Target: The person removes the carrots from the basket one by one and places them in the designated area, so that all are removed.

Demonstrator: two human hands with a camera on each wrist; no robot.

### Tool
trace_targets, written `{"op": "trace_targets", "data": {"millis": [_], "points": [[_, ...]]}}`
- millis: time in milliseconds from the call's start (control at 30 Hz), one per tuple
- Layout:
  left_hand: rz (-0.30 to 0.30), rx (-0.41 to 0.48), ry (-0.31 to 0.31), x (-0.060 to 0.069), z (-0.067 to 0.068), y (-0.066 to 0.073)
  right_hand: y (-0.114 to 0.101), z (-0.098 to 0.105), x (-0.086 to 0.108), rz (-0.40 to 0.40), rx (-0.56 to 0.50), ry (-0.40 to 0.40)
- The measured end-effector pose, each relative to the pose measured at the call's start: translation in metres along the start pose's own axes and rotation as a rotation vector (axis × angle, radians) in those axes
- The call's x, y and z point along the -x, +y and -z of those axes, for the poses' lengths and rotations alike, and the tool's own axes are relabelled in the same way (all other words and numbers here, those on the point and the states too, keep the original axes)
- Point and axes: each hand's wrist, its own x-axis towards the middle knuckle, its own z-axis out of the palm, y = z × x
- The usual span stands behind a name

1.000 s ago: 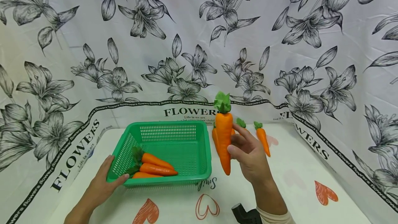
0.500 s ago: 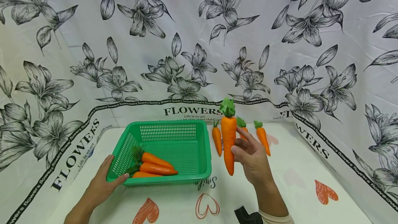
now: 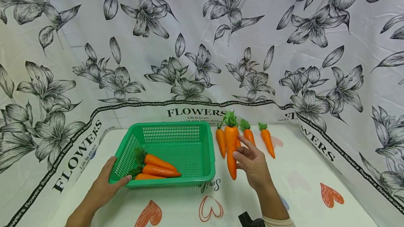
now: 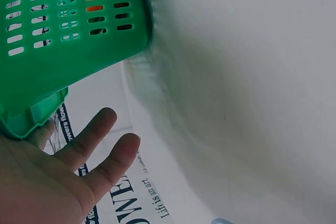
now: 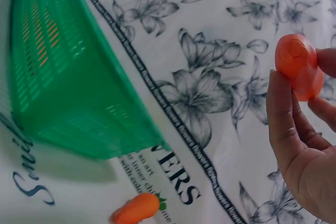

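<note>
In the head view my right hand (image 3: 252, 165) holds an orange carrot (image 3: 231, 150) upright between thumb and fingers, leafy green top up. The right wrist view shows this carrot (image 5: 296, 64) end-on, pinched by the fingertips. My left hand (image 3: 105, 181) holds the front left corner of a green plastic basket (image 3: 172, 184), thumb over the rim. In the left wrist view two fingers (image 4: 113, 163) of it stretch out below the basket, apart from it. Inside the basket several carrots (image 3: 161, 171) lie on the left side, their tops towards the left hand.
More carrots lie on the white table (image 3: 303, 150) right of the basket: one beside its wall (image 3: 220, 143), another (image 3: 248, 136) behind my right hand, a third (image 3: 267, 141) farther right. One more shows partly behind the held carrot. A flower-printed cloth (image 3: 195, 20) hangs behind.
The right hand has moved slightly right, and the carrot's leafy top now stands lower in view. The left hand and basket have stayed in place.
</note>
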Motion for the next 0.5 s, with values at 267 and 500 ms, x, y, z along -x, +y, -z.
{"op": "trace_targets", "data": {"millis": [267, 500], "points": [[0.001, -0.001, 0.000, -0.001, 0.000, -0.002, 0.026, 0.008, -0.005, -0.102, 0.054, 0.069], [-0.011, 0.009, 0.007, -0.001, -0.001, -0.003, 0.046, 0.013, -0.006, -0.176, 0.111, 0.098]]}}
